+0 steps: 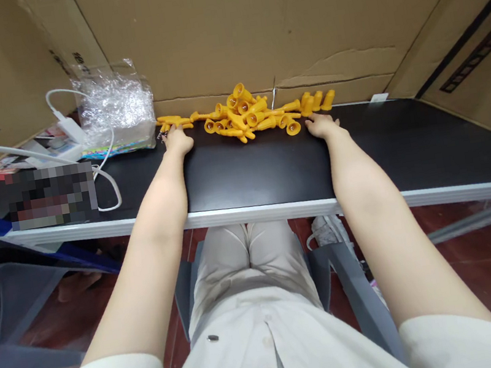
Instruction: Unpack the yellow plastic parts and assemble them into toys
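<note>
Yellow flared plastic caps (258,118), hollow at the wide end, lie heaped at the back of the black table. My left hand (179,141) rests at the heap's left end, fingers apart and reaching against a few yellow caps (174,120) lying flat. Small shiny bits (160,136) show beside those fingers; what they are I cannot make out. Several caps (317,100) stand upright in a short row to the right of the heap. Just in front of that row is my right hand (324,125), thumb spread from the fingers, whose tips are partly hidden near the caps' bases.
Bubble wrap (117,108) sits on the left, with a white cable (116,189) and adapter (71,129) next to it. Cardboard walls (220,26) enclose the back and sides. A pale metal strip (268,211) edges the table (258,176). A small white piece (380,98) lies at the back right.
</note>
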Motion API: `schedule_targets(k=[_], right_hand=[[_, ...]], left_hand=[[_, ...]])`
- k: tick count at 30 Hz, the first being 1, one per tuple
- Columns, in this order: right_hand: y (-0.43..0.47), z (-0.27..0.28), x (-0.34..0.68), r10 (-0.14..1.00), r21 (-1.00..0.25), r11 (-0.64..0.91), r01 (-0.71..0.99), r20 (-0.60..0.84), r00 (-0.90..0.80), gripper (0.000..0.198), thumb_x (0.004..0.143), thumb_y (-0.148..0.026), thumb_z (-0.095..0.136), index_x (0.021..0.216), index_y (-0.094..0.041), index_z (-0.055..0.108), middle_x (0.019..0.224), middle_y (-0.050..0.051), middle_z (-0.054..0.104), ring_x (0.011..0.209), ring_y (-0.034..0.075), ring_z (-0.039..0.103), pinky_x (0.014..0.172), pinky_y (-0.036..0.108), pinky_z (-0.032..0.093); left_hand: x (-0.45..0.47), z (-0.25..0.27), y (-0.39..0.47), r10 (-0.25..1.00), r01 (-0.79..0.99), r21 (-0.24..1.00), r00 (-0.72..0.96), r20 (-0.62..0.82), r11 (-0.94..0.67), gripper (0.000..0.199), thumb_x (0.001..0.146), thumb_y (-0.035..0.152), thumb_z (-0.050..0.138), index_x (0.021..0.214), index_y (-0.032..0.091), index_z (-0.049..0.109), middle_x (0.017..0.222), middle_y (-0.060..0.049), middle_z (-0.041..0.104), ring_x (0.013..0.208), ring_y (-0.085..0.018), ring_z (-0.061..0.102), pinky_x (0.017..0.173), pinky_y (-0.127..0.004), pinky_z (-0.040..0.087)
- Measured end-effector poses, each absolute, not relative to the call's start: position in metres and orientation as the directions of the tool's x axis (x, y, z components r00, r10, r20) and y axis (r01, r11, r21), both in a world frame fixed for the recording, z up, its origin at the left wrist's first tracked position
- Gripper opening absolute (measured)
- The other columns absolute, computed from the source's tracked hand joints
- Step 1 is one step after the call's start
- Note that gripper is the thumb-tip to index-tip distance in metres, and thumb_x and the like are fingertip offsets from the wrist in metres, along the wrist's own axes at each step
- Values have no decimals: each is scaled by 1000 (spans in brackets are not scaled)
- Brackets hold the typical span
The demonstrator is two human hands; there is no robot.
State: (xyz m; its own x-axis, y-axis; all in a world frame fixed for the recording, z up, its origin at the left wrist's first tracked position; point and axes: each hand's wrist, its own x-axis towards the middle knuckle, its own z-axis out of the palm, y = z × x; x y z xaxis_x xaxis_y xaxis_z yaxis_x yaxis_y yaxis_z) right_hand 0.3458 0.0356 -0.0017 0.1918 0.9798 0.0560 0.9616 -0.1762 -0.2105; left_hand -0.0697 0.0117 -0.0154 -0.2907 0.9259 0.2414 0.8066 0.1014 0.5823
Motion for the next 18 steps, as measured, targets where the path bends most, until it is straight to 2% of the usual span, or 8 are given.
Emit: schedule_targets(k=[4,8,11,16,18], right_hand=[[33,-1,344,979,-213,-180,960,57,196,58,110,-38,37,165,-24,49,169,14,44,160,36,36,131,67,21],[31,0,342,975,-221,-185,957,77,207,56,110,-36,41,163,-22,52,167,16,47,158,37,40,131,66,23],[28,4,340,972,-268,-186,945,92,217,51,108,-31,47,156,-19,59,163,17,52,154,38,46,129,61,30],[23,15,327,964,-330,-100,939,202,174,43,107,-26,44,141,-14,69,147,18,65,144,34,58,121,49,45],[23,19,320,962,-347,-59,936,230,146,44,107,-26,42,140,-13,69,143,18,68,141,32,61,120,45,47]], left_hand=[[-65,-14,7,941,828,549,-266,207,114,67,85,9,59,151,-2,52,175,-25,32,167,-33,27,139,-54,13],[-65,-14,6,935,823,556,-280,218,116,64,85,13,63,146,-2,56,174,-26,34,166,-35,29,139,-53,17],[-63,-12,5,938,847,519,-266,225,115,69,84,11,59,150,-7,51,174,-29,31,166,-37,28,139,-53,18],[-68,-17,12,929,837,530,-295,222,139,71,82,9,62,152,-2,52,175,-27,30,166,-36,27,140,-50,19],[-77,-26,22,926,821,565,-270,263,79,69,82,11,62,149,-3,53,174,-28,33,166,-39,28,139,-54,17]])
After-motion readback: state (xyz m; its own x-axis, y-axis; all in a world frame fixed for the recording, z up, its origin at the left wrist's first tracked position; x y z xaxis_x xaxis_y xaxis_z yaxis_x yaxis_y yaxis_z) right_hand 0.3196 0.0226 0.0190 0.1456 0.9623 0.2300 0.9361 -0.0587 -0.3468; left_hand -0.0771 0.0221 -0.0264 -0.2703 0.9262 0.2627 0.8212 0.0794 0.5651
